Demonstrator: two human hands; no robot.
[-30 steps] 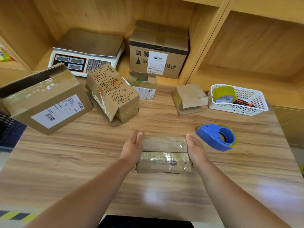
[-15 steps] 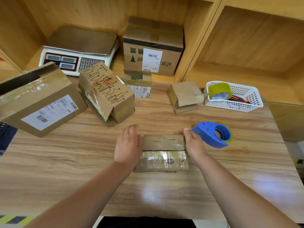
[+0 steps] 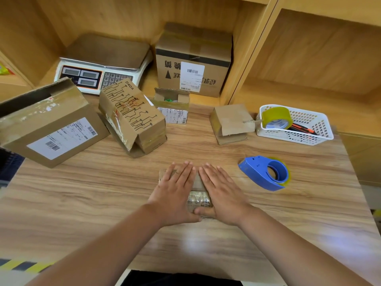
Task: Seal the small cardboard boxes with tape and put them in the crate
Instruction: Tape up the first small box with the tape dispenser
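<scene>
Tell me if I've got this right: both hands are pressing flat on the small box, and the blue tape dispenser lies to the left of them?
Not quite. The head view shows the blue tape dispenser lying to the right of the hands. The left hand and right hand do press flat on the small box.

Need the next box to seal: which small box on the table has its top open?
The small box with the printed label, just in front of the big box on the shelf: its flaps stand up. The others look closed.
</scene>
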